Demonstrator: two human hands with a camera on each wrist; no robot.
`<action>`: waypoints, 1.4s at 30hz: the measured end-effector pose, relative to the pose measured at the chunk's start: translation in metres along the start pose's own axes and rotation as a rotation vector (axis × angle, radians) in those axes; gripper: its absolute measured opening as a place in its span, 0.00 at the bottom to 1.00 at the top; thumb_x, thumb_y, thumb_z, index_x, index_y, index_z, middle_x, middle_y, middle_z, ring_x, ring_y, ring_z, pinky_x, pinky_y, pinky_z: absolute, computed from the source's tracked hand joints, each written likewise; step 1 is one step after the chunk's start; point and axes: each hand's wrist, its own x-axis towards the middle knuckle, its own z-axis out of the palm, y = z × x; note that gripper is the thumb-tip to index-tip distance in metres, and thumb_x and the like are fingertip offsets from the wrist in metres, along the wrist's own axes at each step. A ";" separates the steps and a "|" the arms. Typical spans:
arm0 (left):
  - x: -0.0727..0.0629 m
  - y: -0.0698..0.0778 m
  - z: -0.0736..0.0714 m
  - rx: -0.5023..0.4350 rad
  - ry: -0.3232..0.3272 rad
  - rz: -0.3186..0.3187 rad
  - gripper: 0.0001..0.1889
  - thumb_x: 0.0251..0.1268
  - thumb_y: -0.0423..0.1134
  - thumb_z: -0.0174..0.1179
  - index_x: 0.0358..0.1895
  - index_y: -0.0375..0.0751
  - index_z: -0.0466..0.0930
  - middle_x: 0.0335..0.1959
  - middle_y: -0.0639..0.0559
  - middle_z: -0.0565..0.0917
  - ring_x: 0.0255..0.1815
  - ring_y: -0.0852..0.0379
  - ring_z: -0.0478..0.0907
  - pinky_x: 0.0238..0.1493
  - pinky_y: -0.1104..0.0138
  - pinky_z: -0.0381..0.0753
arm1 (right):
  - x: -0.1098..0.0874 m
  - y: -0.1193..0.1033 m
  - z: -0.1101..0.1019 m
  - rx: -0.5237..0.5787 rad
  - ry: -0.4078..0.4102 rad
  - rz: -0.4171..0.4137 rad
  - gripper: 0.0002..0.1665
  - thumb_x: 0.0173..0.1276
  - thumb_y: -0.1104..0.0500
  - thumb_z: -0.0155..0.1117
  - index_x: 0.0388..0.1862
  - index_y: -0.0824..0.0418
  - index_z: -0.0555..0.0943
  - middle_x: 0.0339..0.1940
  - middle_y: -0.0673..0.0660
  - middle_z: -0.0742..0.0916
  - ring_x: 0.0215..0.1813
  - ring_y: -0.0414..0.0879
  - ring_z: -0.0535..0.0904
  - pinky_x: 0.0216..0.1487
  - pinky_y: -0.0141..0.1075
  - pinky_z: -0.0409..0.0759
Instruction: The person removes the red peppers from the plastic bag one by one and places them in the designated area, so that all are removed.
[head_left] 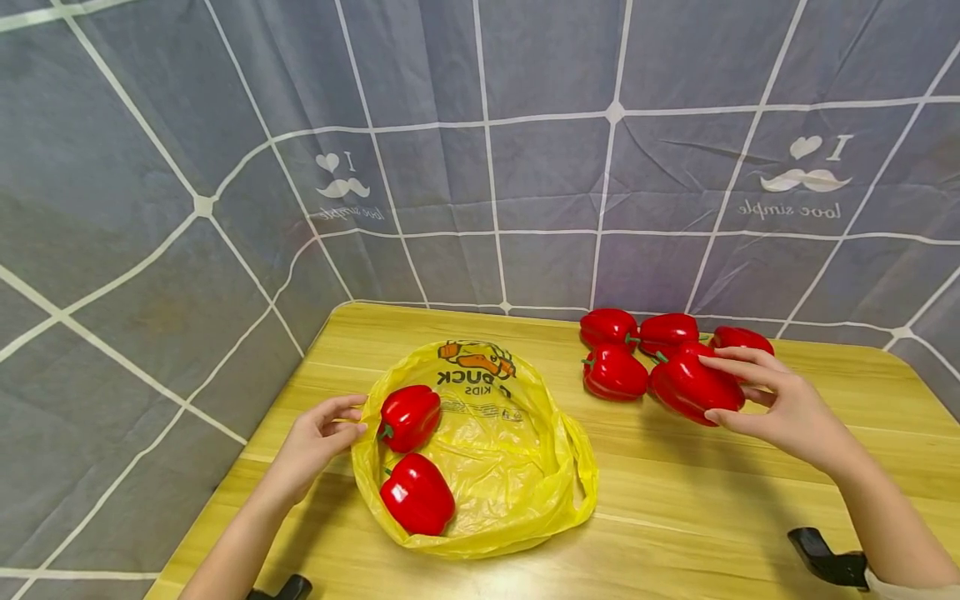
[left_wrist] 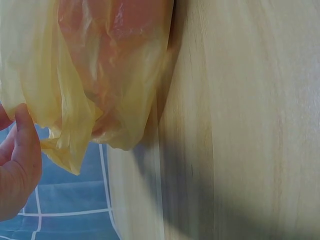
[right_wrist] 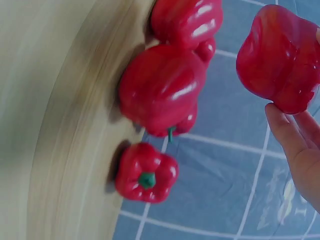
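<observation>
A yellow plastic bag (head_left: 495,475) lies wide open on the table, with two red bell peppers inside along its left side. My left hand (head_left: 321,437) pinches the bag's left rim between thumb and fingers; the left wrist view shows the thin yellow film (left_wrist: 65,100) at the fingertips. At the right, my right hand (head_left: 780,408) grips a red bell pepper (head_left: 693,383) with a green stem. In the right wrist view this bell pepper (right_wrist: 280,60) is held up off the table, fingers and thumb around its end.
Several more red bell peppers (head_left: 615,372) sit in a cluster at the back right of the wooden table (head_left: 675,517). A grey cloth with white lines (head_left: 555,167) hangs behind and to the left of the table. The bag's loop handle (head_left: 583,462) sticks out to its right.
</observation>
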 end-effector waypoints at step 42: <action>-0.002 0.004 -0.004 0.046 0.020 0.008 0.22 0.62 0.28 0.56 0.59 0.28 0.69 0.44 0.37 0.74 0.37 0.60 0.75 0.38 0.72 0.78 | -0.033 0.087 -0.033 -0.149 0.073 0.264 0.36 0.53 0.61 0.73 0.62 0.63 0.73 0.51 0.57 0.71 0.44 0.21 0.59 0.33 0.13 0.69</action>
